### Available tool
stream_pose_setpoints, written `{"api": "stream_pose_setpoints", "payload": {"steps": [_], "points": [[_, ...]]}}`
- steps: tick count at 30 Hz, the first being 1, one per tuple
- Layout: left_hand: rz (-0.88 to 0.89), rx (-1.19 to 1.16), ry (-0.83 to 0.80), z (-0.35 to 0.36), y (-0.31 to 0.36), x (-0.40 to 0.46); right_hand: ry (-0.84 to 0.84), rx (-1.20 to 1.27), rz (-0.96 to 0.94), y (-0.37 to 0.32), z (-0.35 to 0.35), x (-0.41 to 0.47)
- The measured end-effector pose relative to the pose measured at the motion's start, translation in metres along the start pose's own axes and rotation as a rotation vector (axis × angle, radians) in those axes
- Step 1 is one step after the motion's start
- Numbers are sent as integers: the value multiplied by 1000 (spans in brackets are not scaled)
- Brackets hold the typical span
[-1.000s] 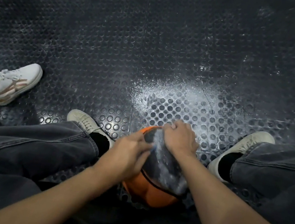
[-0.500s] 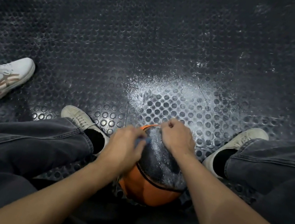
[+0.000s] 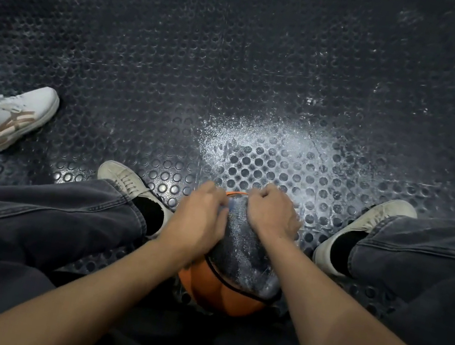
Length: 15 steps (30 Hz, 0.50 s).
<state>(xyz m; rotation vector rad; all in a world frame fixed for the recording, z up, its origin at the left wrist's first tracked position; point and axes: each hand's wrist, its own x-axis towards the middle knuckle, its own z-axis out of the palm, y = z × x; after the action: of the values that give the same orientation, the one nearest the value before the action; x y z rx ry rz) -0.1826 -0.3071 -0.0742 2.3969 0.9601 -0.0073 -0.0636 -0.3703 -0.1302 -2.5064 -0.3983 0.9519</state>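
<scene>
Between the knees, on the near floor, sits the ball (image 3: pixel 224 293), orange at its near side, with a dark panel (image 3: pixel 245 254) on top streaked with white dust. The forearms cover its flanks, and its underside cannot be seen.

A second ago the left hand (image 3: pixel 199 219) lay lower on the ball's left side. Now it has slid up to the far top, almost touching the right hand (image 3: pixel 270 213), which has kept its place there. I judge the rubbing has moved from the middle of the panel to its far edge.

The left fingers are curled together around a bluish bit (image 3: pixel 224 207). Only a sliver of it shows, so I cannot tell what it is. The right hand is bunched, knuckles up, against the ball. Its fingertips are tucked out of view, so I cannot tell whether they pinch anything.

Just beyond lies a pale dust patch (image 3: pixel 271 143) on the studded floor (image 3: pixel 241 53), between the two shoes (image 3: pixel 125 178). Far left, another person's sneaker (image 3: pixel 14 116) is cut off at the ankle by the frame edge.
</scene>
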Motion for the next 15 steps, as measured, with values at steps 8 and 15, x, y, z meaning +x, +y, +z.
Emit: {"api": "stream_pose_setpoints", "payload": {"steps": [8, 15], "points": [[-94, 20, 17, -3, -11, 17, -12, 4, -23, -6, 4, -3], [153, 14, -113, -13, -4, -23, -46, 21, -27, -4, 2, -3]]}}
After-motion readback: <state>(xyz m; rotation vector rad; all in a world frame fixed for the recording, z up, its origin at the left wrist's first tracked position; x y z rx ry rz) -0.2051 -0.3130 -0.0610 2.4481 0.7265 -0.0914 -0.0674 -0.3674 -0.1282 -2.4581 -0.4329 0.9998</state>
